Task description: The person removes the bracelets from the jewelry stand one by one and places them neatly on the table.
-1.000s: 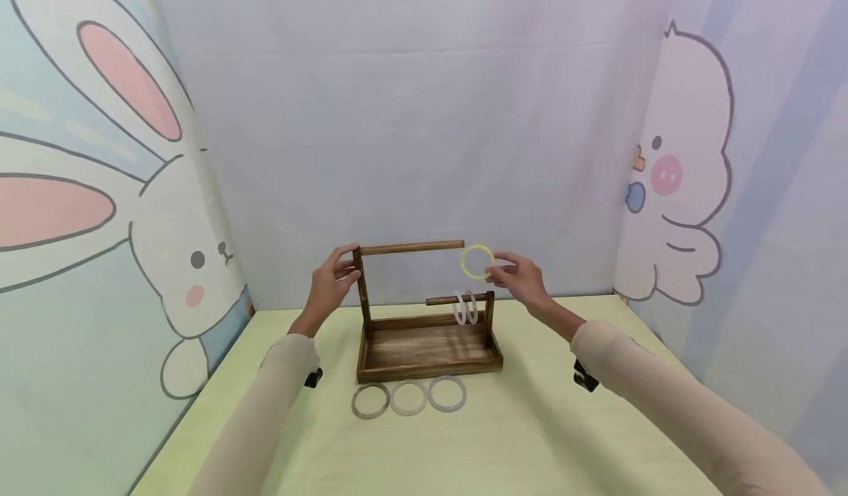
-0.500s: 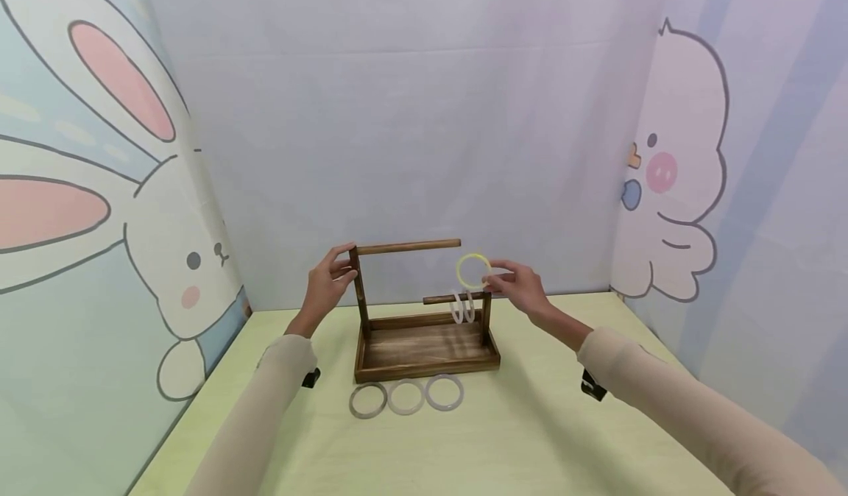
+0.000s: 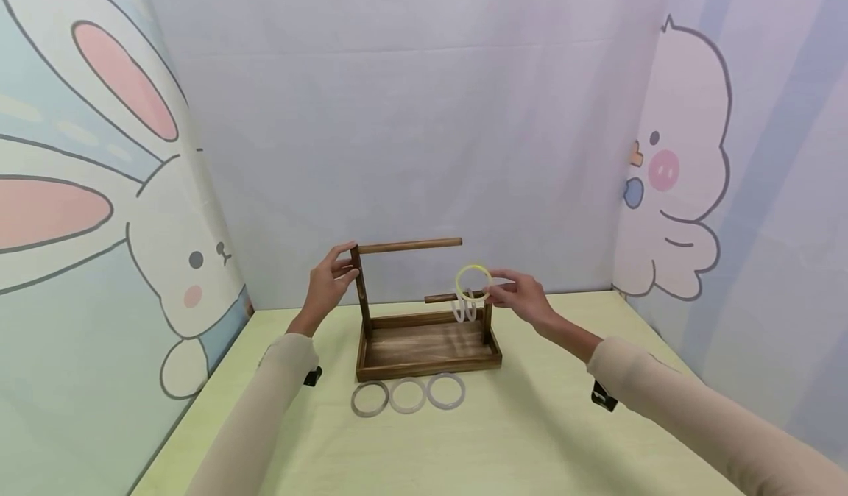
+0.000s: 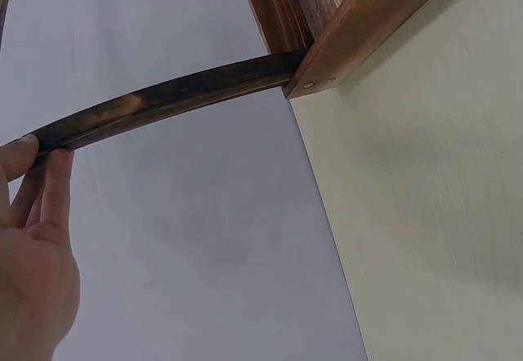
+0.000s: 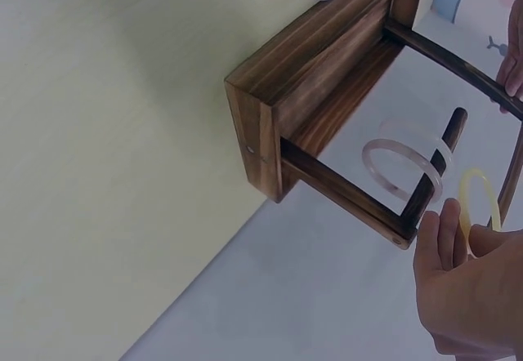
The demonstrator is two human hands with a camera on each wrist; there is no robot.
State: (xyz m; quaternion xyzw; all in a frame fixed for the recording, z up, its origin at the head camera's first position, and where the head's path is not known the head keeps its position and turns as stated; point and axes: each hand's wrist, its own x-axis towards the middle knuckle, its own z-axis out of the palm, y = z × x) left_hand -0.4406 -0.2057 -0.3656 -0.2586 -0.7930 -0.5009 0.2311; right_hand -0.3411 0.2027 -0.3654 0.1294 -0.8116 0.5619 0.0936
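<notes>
A dark wooden stand [image 3: 429, 372] has a tall left post with a long upper bar [image 3: 411, 246] and a short right post with a lower bar [image 3: 440, 299]. Two pale bangles hang on the lower bar, the nearer one in the right wrist view greyish [image 5: 392, 144]. My left hand [image 3: 326, 284] grips the top of the tall post, thumb and fingers on opposite sides in the left wrist view. Between thumb and fingers, my right hand [image 3: 523, 296] pinches a yellow bangle [image 3: 458, 282] beside the short post's top. In the head view this bangle overlaps the hanging ones.
Three bangles lie in a row on the pale green table [image 3: 424, 459] before the stand: a grey-brown one [image 3: 354, 408], a whitish one [image 3: 394, 405] and a pale lilac one [image 3: 447, 406]. A plain curtain [image 3: 424, 135] hangs behind, with cartoon-printed sheets at both sides.
My right hand has lowered the yellow bangle from beside the upper bar's end to about the height of the lower bar, slightly leftward. My left hand has kept its grip on the post.
</notes>
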